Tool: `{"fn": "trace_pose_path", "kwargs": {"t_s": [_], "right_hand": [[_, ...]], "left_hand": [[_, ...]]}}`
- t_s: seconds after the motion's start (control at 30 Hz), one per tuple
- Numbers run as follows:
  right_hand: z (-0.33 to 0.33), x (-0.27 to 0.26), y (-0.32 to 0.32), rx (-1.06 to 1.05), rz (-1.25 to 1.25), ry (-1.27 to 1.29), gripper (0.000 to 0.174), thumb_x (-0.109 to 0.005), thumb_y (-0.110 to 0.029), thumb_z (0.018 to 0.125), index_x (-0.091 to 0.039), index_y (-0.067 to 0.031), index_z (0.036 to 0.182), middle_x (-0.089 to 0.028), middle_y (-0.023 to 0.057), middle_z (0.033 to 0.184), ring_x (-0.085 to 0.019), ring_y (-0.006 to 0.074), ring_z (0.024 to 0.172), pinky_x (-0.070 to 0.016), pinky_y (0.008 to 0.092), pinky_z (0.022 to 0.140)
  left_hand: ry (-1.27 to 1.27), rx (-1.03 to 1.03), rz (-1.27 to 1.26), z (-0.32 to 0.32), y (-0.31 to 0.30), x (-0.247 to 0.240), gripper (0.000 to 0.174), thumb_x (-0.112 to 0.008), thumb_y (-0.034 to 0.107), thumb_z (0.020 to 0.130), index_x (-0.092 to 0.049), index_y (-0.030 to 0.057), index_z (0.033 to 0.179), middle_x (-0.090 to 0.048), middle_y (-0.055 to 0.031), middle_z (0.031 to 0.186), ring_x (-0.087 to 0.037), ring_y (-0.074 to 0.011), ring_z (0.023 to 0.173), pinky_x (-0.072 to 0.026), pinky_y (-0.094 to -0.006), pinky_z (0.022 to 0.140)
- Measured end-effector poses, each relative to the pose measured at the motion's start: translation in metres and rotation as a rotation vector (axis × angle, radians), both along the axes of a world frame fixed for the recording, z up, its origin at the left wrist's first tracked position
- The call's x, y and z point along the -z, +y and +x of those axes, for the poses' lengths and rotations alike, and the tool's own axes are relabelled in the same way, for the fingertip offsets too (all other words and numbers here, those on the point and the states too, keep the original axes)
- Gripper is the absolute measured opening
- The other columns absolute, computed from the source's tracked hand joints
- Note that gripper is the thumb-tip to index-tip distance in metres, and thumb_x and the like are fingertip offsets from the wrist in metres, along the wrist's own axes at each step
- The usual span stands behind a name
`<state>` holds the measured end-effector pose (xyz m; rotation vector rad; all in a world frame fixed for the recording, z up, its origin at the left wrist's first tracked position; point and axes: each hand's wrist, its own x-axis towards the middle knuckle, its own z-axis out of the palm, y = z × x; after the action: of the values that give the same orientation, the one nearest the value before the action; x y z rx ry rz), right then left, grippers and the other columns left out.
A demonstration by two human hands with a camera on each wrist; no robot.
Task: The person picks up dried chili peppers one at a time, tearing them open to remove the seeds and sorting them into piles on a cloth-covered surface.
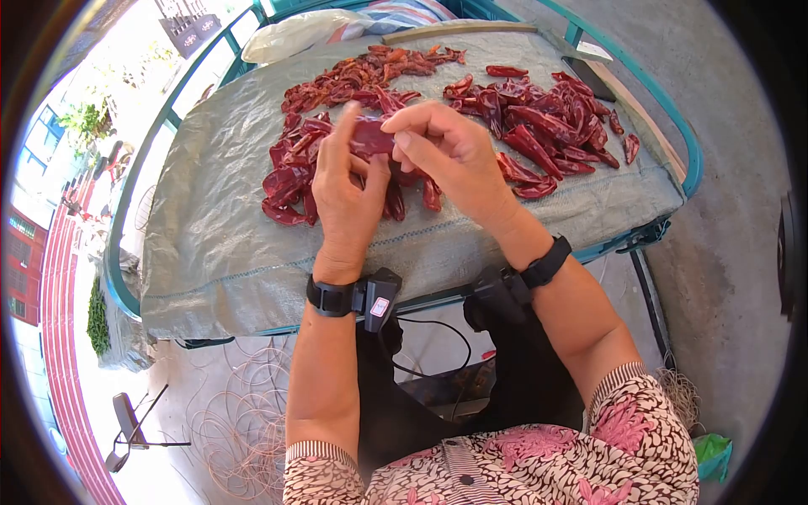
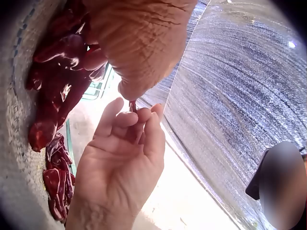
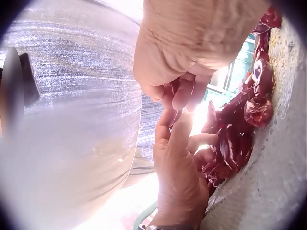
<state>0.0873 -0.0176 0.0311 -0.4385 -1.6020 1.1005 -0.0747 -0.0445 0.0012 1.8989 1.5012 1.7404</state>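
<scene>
A dried red chili pepper (image 1: 370, 136) is held up between the two hands, above the cloth-covered cart bed. My left hand (image 1: 347, 192) grips its body between thumb and fingers. At the other end my right hand (image 1: 461, 160) pinches with thumb and forefinger. In the left wrist view, the thin stem (image 2: 133, 104) shows between the fingertips of both hands. Whole dried chilies (image 1: 289, 178) lie just beyond the left hand, partly hidden by it. Another heap of glossy chilies (image 1: 551, 126) spreads to the right of the right hand.
A third heap of smaller, more orange-red chilies (image 1: 362, 74) lies farther back. A dark phone-like slab (image 1: 589, 78) sits near the right edge. The teal cart rail (image 1: 692, 151) borders the grey woven sheet (image 1: 215, 210). A wooden strip (image 1: 459, 32) and plastic sacks (image 1: 299, 35) are at the back.
</scene>
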Motion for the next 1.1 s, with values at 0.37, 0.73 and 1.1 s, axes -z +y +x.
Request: {"fn": "trace_pose_path", "kwargs": {"t_s": [0.37, 0.73, 1.1], "right_hand": [[0.025, 0.006, 0.029, 0.621, 0.170, 0.173, 0.020, -0.059, -0.001, 0.095, -0.065, -0.0045, 0.114, -0.064, 0.0038, 0.109, -0.060, 0.0084, 0.081, -0.0518, 0.0237, 0.074], [0.079, 0.021, 0.060, 0.999, 0.252, -0.124, 0.025, -0.061, -0.003, 0.091, -0.066, -0.0044, 0.116, -0.067, 0.0101, 0.114, -0.063, 0.0184, 0.101, -0.0523, 0.0326, 0.085], [0.094, 0.000, 0.029, 0.785, 0.110, -0.806, 0.027, -0.067, -0.030, 0.090, -0.071, -0.0138, 0.111, -0.072, 0.0089, 0.103, -0.070, 0.0267, 0.090, -0.0540, 0.0384, 0.079]], "left_hand": [[0.030, -0.151, 0.038, -0.003, 0.007, 0.008, 0.026, -0.066, 0.007, 0.097, -0.069, 0.0095, 0.122, -0.072, -0.0030, 0.094, -0.062, -0.0085, 0.073, -0.0507, -0.0249, 0.064], [0.202, -0.255, 0.051, -0.001, 0.005, 0.003, 0.045, -0.067, 0.009, 0.082, -0.066, 0.0104, 0.127, -0.062, -0.0116, 0.098, -0.064, -0.0280, 0.084, -0.0542, -0.0400, 0.073], [0.132, -0.246, 0.128, 0.002, 0.003, 0.001, 0.032, -0.071, 0.005, 0.088, -0.070, 0.0096, 0.120, -0.049, -0.0022, 0.086, -0.046, -0.0123, 0.065, -0.0429, -0.0277, 0.062]]}}
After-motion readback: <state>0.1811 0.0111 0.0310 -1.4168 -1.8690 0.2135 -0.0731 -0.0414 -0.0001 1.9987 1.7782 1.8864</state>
